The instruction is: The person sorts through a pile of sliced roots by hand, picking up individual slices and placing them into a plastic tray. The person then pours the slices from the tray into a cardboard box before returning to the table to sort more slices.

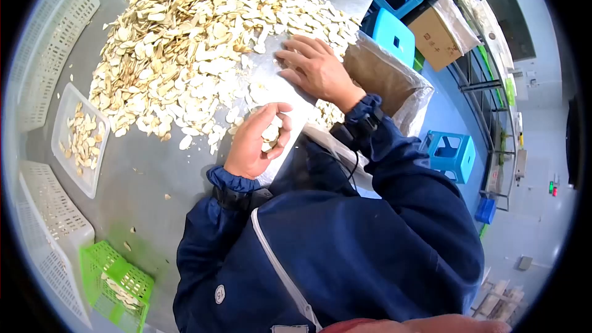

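A large heap of pale, thin dried slices (191,43) is spread over the metal table (160,179). My left hand (254,142) is at the near edge of the heap, its fingers curled round a few slices that show between thumb and fingertips. Further right, my right hand (322,73) lies palm down with its fingers spread, at the heap's right side by the table edge. Whatever is under its palm is hidden. Just below the right hand, an open lined carton (394,83) stands against the table edge, with slices visible near its left end.
On the left is a clear plastic tray (102,169) with some slices. White perforated baskets (58,209) line the far left, beside a green basket (117,271) holding a few slices. Blue stools (453,155), a cardboard box (435,37) and a rack (487,111) stand at right.
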Action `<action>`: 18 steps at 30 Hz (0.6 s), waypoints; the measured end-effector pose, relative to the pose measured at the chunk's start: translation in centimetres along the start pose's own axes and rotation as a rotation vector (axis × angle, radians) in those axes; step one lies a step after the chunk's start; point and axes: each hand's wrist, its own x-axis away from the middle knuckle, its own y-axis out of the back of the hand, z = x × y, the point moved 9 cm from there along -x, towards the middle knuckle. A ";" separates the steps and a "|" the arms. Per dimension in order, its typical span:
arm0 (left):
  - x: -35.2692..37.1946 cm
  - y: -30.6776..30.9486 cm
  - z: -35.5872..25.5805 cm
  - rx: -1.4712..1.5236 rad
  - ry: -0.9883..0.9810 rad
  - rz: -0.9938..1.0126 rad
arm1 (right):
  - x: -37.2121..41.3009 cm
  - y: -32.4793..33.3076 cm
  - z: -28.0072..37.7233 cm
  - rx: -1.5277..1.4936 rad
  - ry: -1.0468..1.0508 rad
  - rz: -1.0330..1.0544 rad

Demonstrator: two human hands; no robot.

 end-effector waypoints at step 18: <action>0.1 -0.3 0.1 -0.027 0.022 0.011 | -2.0 1.9 -5.9 0.148 -0.173 -0.271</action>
